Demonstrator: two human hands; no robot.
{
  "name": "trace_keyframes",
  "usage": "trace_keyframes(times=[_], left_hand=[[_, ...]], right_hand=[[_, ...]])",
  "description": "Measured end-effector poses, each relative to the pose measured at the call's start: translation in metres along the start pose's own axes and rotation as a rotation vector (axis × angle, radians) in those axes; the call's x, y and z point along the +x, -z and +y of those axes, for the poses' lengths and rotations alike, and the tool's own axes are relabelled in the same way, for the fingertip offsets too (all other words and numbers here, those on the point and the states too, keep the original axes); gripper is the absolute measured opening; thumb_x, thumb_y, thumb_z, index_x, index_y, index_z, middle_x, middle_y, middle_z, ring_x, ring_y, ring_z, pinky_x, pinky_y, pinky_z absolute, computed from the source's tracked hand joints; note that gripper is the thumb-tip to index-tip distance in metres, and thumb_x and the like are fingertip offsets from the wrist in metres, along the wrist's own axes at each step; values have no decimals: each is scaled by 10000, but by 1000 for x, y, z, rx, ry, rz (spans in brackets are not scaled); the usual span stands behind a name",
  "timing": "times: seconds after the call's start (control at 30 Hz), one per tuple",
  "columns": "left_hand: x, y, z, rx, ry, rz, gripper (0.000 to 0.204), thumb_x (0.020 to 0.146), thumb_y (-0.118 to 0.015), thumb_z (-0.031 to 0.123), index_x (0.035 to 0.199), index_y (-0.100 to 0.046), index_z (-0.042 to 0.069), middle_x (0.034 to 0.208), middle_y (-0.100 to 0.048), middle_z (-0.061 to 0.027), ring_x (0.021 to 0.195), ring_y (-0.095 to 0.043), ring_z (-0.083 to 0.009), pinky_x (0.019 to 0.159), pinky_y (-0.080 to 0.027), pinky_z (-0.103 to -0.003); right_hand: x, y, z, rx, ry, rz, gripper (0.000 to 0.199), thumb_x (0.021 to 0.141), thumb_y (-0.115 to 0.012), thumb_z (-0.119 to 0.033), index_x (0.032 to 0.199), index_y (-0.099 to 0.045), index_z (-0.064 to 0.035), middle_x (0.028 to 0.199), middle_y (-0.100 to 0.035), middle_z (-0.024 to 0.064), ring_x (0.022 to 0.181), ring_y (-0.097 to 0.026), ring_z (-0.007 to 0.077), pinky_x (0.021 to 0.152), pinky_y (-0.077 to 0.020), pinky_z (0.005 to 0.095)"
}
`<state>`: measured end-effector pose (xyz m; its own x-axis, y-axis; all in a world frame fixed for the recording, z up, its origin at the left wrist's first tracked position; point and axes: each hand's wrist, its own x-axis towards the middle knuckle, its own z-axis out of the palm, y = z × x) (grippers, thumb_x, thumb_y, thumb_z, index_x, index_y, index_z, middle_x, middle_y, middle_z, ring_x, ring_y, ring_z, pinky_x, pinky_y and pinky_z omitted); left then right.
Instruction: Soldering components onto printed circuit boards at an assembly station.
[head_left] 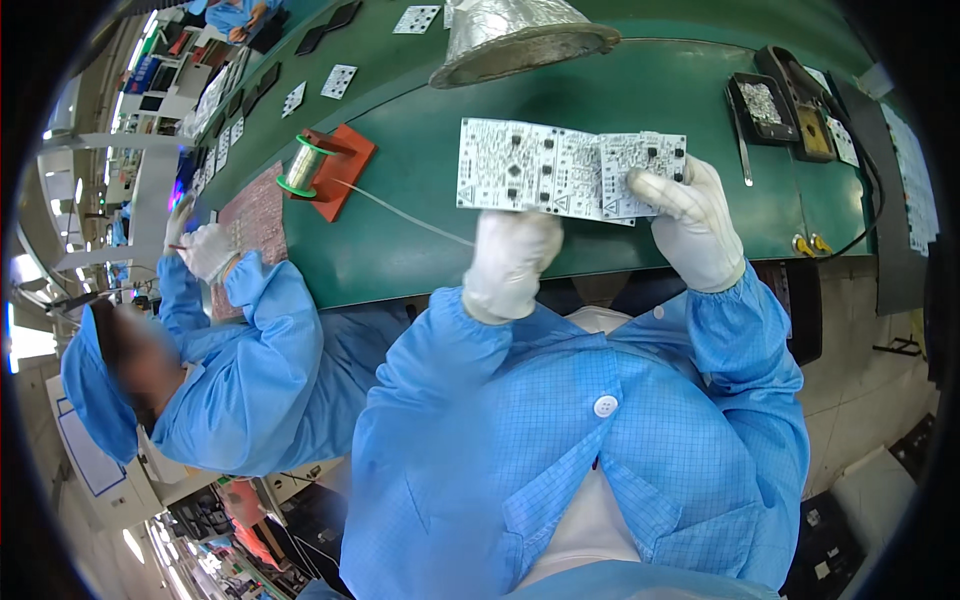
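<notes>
Both my hands wear white gloves and are raised over the near edge of the green bench. A wide white circuit board (pixel 530 170) with black components is held up, its lower edge at my left hand (pixel 513 262). That hand is closed, its fingertips mostly hidden behind the board. My right hand (pixel 698 225) pinches a smaller white circuit board (pixel 640 160), thumb on its front face. The smaller board overlaps the right end of the wide one. From a solder wire spool (pixel 305 166) on a red stand (pixel 345 165), a pale strand runs to beside my left hand.
A metallic duct hood (pixel 520 45) hangs over the green bench (pixel 400 250). At right are a black tray of small parts (pixel 762 105), tweezers (pixel 743 150) and a dark cable (pixel 880 190). A co-worker in blue (pixel 250 370) sits at left; more boards (pixel 338 82) lie beyond.
</notes>
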<state>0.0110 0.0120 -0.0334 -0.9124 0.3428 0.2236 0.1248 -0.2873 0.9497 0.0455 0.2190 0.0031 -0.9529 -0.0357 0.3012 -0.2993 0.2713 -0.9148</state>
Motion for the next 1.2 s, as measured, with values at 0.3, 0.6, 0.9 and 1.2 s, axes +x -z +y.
trace_keyframes(times=[0.3, 0.6, 0.9, 1.2], left_hand=[[36, 45, 54, 311, 148, -150, 341, 1002, -452, 257, 1111, -586, -37, 998, -656, -147, 680, -557, -200, 624, -440, -251], [24, 31, 50, 533, 134, 35, 247, 940, -556, 104, 1135, -576, -46, 986, -616, -167, 859, -605, -303, 826, -483, -301], [21, 26, 38, 149, 173, 182, 298, 999, -546, 224, 1087, -581, -59, 940, -587, -80, 847, -560, -107, 760, -470, -232], [17, 9, 22, 929, -235, -9, 522, 672, -649, -42, 1187, -563, -47, 920, -574, -198, 762, -566, -352, 655, -493, -407]], right_hand=[[6, 24, 13, -355, 473, -77, 243, 832, -574, 99, 1044, -654, 10, 972, -692, 111, 864, -676, 200, 760, -539, 279], [-29, 19, 35, -766, 318, 508, 486, 739, -641, 161, 1173, -629, -57, 1078, -630, 194, 917, -679, 307, 725, -589, 358], [-29, 9, 27, -1117, 560, 408, 254, 811, -704, 23, 1052, -701, -59, 1075, -621, 192, 886, -677, 316, 743, -587, 361], [-18, -35, 8, -687, 544, 237, 363, 704, -697, 13, 1064, -657, -15, 877, -679, 129, 697, -640, 257, 648, -519, 350]])
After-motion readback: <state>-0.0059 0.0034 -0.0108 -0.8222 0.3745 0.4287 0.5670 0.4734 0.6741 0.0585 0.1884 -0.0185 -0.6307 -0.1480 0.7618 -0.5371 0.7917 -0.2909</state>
